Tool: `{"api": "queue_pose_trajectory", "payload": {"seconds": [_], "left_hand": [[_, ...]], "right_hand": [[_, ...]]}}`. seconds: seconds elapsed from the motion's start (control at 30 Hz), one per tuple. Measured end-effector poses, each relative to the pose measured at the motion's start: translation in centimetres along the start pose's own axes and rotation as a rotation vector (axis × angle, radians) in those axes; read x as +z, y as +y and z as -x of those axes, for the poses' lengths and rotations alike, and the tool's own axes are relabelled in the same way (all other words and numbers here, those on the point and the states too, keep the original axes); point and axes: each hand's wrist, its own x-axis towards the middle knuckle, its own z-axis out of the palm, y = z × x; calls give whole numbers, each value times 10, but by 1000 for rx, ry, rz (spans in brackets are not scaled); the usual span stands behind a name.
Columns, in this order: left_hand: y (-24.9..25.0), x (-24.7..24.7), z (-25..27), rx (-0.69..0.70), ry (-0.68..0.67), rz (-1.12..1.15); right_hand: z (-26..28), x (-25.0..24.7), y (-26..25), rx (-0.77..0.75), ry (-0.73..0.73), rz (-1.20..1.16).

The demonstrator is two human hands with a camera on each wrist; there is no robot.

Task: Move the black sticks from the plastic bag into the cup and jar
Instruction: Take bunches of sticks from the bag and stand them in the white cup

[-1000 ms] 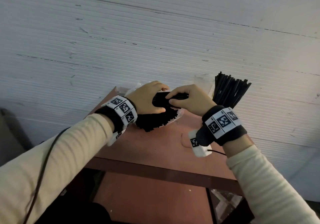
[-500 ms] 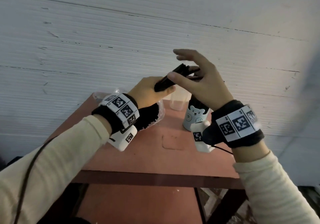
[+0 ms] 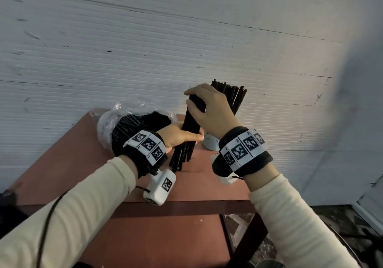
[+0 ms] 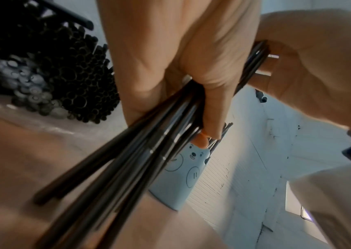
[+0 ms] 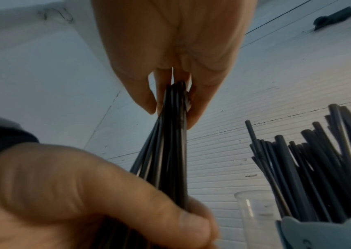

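At the left, the plastic bag (image 3: 132,122) is seen lying on the table (image 3: 83,164), many black sticks (image 3: 136,127) left inside. A taken bundle (image 3: 187,137) is held nearly upright, its lower ends resting on the tabletop; the left hand (image 3: 176,137) is wrapped around its middle, and the right hand (image 3: 209,108) is closed over its top. Just to the right the bear-printed cup (image 4: 183,175), already holding sticks, is found, the clear jar (image 5: 255,215) beside it. The right hand is judged nearer.
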Motion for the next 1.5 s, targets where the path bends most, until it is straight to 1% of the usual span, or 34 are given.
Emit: {"api": "queue_pose_trajectory", "payload": {"seconds": [0.07,0.13,0.2,0.27,0.3,0.37,0.4,0.43,0.47,0.53,0.57,0.6,0.67,0.77,0.83,0.87,0.93,0.97,1.0,1.07,1.13,1.17,1.3,1.37,1.5], "left_hand": [[-3,-3,-6,-51,-42,-99],[-1,-1,-6,-66,-88,-221],[2,1,-8,-30,-55,-258],[7,3,-4,22,-7,-189],[12,5,-2,41,-8,-106],[22,7,4,108,-48,-24],[29,8,8,139,-90,-42],[35,9,11,153,-150,-81],[39,11,13,154,-231,-121],[40,16,13,146,-387,-157],[38,19,11,130,-421,-135],[36,23,8,118,-426,-94],[34,31,2,116,-359,-77],[40,40,-9,195,-169,-66],[42,43,-20,268,-4,-33],[40,45,-27,280,100,-19],[37,50,-39,265,308,-9],[34,53,-44,250,388,-13],[31,55,-50,224,429,-26],[27,58,-61,128,413,-54],[23,57,-73,49,340,-79],[21,55,-80,35,304,-103],[18,45,-98,12,174,-195],[14,42,-101,15,157,-207],[7,38,-103,33,155,-206]], "right_hand": [[1,-1,2,5,3,-15],[0,-4,1,6,-5,-26],[-1,-9,0,6,-6,-35],[0,-18,2,29,39,-41],[1,-24,2,54,97,-66],[5,-38,2,105,206,-132],[7,-45,1,135,210,-131],[9,-50,1,174,150,-128],[11,-54,0,220,26,-159],[16,-55,0,294,-268,-298],[19,-53,3,306,-334,-326],[20,-52,6,306,-321,-313],[19,-52,15,290,-204,-289],[10,-64,23,267,-96,-277],[-1,-79,30,284,18,-287],[-6,-87,35,303,86,-294],[-16,-102,48,335,207,-296],[-20,-106,54,355,248,-296],[-24,-110,61,373,281,-289],[-29,-113,73,404,303,-260],[-33,-110,82,414,284,-223],[-35,-108,85,409,267,-206],[-39,-88,93,408,227,-140],[-40,-73,95,417,174,-75],[-40,-51,98,453,-3,72]]}}
